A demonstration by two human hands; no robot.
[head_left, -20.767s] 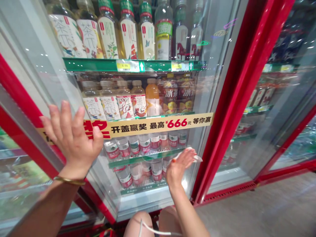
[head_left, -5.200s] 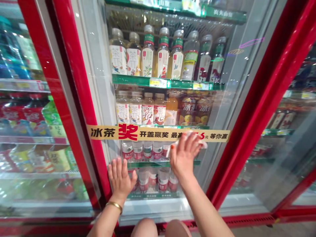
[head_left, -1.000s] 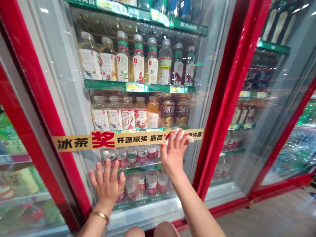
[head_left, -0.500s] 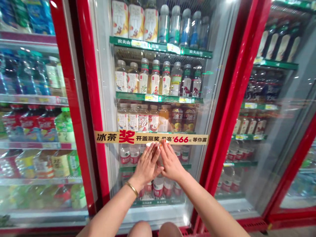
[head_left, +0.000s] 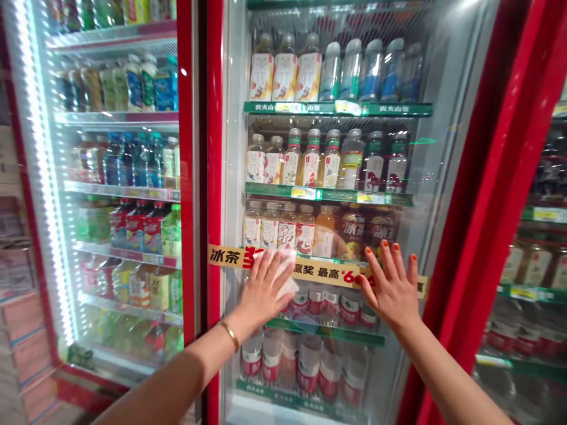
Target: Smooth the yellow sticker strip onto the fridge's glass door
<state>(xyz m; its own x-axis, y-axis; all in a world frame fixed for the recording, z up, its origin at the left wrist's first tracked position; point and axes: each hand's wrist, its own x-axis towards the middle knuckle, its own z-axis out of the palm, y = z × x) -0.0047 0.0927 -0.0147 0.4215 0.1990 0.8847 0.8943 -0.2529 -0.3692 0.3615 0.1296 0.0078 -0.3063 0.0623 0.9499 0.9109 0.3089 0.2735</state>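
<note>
My left hand [head_left: 259, 298] lies with outstretched fingers over a white paper tissue [head_left: 289, 273], pressing it to the glass door [head_left: 447, 77] of a red-framed drinks fridge. Parts of the tissue show above and to the right of the fingers. The tissue and hand cover some characters of a yellow sticker strip [head_left: 325, 271] that runs across the door. To the right, my right hand [head_left: 396, 289] is spread flat over the same strip, apart from the left, with nothing visible in it. Its palm side is hidden. A gold bangle [head_left: 231, 336] circles my left wrist.
Behind the glass, bottles [head_left: 310, 165] stand on green-edged shelves [head_left: 328, 193]. Another lit drinks fridge [head_left: 128, 189] is on the left, with stacked boxes [head_left: 33, 336] beside it. A further fridge [head_left: 535, 283] stands at the right, past the red frame [head_left: 481, 218].
My hands were together at the middle of the strip. Now they are apart, the left with the tissue on the left, the right farther right. The view has shifted left.
</note>
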